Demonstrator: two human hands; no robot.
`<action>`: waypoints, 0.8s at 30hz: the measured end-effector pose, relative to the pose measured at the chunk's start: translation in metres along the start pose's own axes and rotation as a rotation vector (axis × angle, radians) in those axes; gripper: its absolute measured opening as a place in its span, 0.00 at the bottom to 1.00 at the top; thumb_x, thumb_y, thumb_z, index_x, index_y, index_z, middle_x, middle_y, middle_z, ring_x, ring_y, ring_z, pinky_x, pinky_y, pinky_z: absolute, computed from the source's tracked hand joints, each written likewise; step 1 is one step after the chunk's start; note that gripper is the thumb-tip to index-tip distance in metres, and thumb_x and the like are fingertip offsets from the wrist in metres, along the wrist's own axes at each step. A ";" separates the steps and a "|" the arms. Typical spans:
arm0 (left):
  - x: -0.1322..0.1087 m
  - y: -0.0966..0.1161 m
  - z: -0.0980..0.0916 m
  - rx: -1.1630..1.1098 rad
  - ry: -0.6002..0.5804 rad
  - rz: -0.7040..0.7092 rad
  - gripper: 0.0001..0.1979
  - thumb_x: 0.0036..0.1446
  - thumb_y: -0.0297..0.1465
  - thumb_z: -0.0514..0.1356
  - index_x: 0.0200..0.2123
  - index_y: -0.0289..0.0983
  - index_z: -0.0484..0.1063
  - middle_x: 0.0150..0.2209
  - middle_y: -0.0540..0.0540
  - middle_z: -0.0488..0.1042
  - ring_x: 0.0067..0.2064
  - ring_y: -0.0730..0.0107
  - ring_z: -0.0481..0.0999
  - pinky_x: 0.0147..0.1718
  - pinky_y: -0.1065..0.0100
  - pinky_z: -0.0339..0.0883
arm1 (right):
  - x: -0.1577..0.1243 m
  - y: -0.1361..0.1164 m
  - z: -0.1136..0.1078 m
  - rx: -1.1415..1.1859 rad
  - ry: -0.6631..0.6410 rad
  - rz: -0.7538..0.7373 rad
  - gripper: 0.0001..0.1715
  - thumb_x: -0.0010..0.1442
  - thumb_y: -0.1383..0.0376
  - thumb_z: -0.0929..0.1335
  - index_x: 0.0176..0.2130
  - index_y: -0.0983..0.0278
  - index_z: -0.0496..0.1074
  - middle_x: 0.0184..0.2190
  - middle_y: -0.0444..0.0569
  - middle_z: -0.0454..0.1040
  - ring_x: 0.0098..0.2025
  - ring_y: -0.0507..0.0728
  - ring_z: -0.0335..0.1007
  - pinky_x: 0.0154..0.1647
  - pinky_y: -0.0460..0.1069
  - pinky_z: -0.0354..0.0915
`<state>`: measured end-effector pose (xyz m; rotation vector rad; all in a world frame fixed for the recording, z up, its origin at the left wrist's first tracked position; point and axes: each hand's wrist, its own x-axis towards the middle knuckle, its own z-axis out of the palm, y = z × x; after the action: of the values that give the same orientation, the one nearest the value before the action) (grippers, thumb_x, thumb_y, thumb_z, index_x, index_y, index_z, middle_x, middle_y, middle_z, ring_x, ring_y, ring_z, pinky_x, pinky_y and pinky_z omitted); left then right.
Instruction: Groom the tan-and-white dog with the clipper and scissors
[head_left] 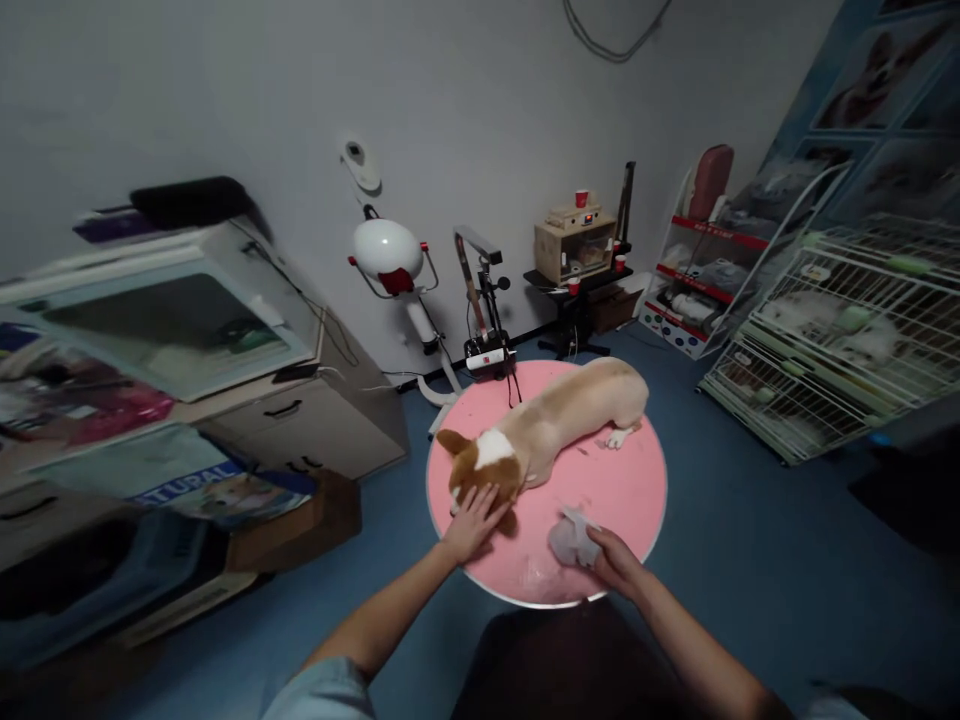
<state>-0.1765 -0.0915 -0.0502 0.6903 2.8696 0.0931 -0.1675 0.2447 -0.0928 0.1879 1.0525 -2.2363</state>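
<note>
A short-coated tan, brown and white dog [559, 420] lies across a round pink table [622, 500], its head toward the near left. My left hand [474, 522] rests on the dog's head with the fingers spread over the brown fur. Over the near right part of the table, my right hand [613, 560] grips a crumpled white wipe [572, 540], apart from the dog. The thumb and fingers close on the wipe's right side. Small loose tufts and a wet-looking patch show on the pink surface.
A white cabinet [300, 350] with a glass-fronted box stands at left, a pet food bag [180, 480] before it. Behind the table are a white dryer on a stand [388, 250] and a grooming arm [480, 245]. Wire cages [847, 340] holding animals and a shelf rack [712, 235] stand at right.
</note>
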 end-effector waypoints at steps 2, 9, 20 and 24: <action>0.009 -0.010 0.001 0.000 0.031 -0.018 0.30 0.63 0.28 0.62 0.68 0.42 0.71 0.71 0.33 0.65 0.73 0.43 0.63 0.71 0.40 0.53 | 0.007 0.006 0.011 0.005 0.042 -0.022 0.25 0.49 0.50 0.80 0.44 0.58 0.82 0.45 0.56 0.84 0.45 0.66 0.81 0.52 0.61 0.71; 0.049 -0.021 -0.004 -0.059 0.155 -0.075 0.20 0.60 0.33 0.65 0.55 0.34 0.80 0.58 0.31 0.77 0.62 0.42 0.72 0.66 0.44 0.61 | 0.018 0.050 0.053 0.045 0.236 -0.124 0.28 0.48 0.47 0.81 0.41 0.62 0.82 0.43 0.59 0.84 0.51 0.69 0.80 0.61 0.63 0.67; 0.049 -0.051 -0.044 -0.483 0.103 -0.011 0.15 0.67 0.30 0.57 0.45 0.31 0.82 0.49 0.29 0.80 0.55 0.44 0.76 0.59 0.51 0.65 | 0.060 0.149 0.148 0.319 0.743 -0.363 0.28 0.43 0.51 0.81 0.40 0.63 0.78 0.32 0.48 0.82 0.35 0.59 0.78 0.38 0.51 0.71; 0.069 -0.065 -0.053 -0.512 -0.031 -0.070 0.15 0.67 0.33 0.58 0.43 0.28 0.81 0.46 0.29 0.81 0.50 0.48 0.79 0.54 0.57 0.68 | 0.091 0.134 0.187 0.073 0.996 -0.402 0.24 0.47 0.46 0.77 0.30 0.62 0.74 0.25 0.45 0.76 0.31 0.56 0.70 0.35 0.50 0.66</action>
<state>-0.2760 -0.1191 -0.0163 0.4795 2.6596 0.7642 -0.1303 0.0005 -0.0884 1.3241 1.5967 -2.5604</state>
